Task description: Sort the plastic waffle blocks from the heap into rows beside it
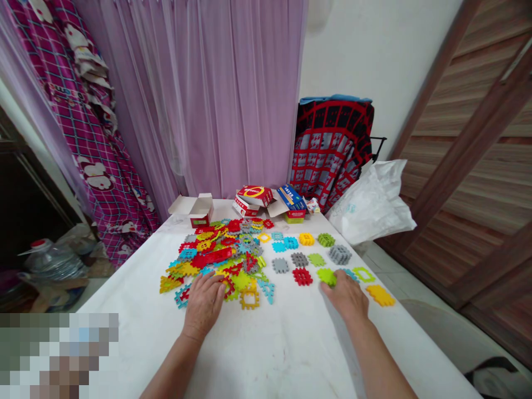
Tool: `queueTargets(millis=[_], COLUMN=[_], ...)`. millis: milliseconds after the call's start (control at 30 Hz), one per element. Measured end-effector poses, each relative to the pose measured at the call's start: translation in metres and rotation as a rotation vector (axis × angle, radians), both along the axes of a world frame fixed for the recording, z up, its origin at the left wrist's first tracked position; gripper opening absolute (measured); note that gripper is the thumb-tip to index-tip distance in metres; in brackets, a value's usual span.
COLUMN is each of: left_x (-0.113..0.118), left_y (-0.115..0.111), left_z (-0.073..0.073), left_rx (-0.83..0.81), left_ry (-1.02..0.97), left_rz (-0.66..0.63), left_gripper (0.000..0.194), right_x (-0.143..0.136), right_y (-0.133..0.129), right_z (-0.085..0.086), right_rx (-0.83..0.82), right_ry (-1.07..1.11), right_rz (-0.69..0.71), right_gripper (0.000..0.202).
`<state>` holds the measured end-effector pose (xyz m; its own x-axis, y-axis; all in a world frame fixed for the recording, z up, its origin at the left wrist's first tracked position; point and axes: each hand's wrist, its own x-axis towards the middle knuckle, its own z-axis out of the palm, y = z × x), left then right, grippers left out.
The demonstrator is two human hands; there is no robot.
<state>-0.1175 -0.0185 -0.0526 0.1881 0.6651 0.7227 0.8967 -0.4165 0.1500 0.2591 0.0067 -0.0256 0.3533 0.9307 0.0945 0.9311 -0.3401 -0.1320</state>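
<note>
My left hand (204, 302) rests with fingers spread on the front edge of a mixed pile of plastic pieces (233, 257), next to a yellow square frame (250, 297). My right hand (346, 293) has its thumb and fingers closed round a lime green piece (327, 276). Sorted groups lie around it: red (302, 276), light grey (280, 265), dark grey (299, 259), lime (316, 259), a grey stack (339, 254), a green stack (326, 239), yellow-orange (380, 295) and a lime frame (364, 274). A blue piece (352, 275) is partly hidden by my right hand.
Along the far edge of the white table (266, 354) stand an open white box (201, 209), a red box (254, 198) and a blue box (291, 200). A white plastic bag (369, 202) sits at the right edge. Purple curtains (233, 100) hang behind.
</note>
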Motion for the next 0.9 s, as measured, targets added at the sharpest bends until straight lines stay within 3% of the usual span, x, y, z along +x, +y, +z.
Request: queueTargets(millis=[667,800,900], left_x=[0.001,0.000,0.001], left_y=[0.002,0.006,0.006], left_z=[0.000,-0.001,0.000], left_rx=[-0.035,-0.075,-0.129], left_ry=[-0.016,-0.018,0.025], left_rz=[0.014,0.019,0.018], left_gripper=[0.023,0.021,0.020], right_x=[0.001,0.000,-0.026], right_y=[-0.001,-0.001,0.001], right_z=[0.002,0.008,0.013], right_rx=[-0.019,0.176,0.360], right_ry=[-0.037,-0.124,-0.062], right_rz=[-0.013,0.033,0.222], right_gripper=[0.040,0.038,0.025])
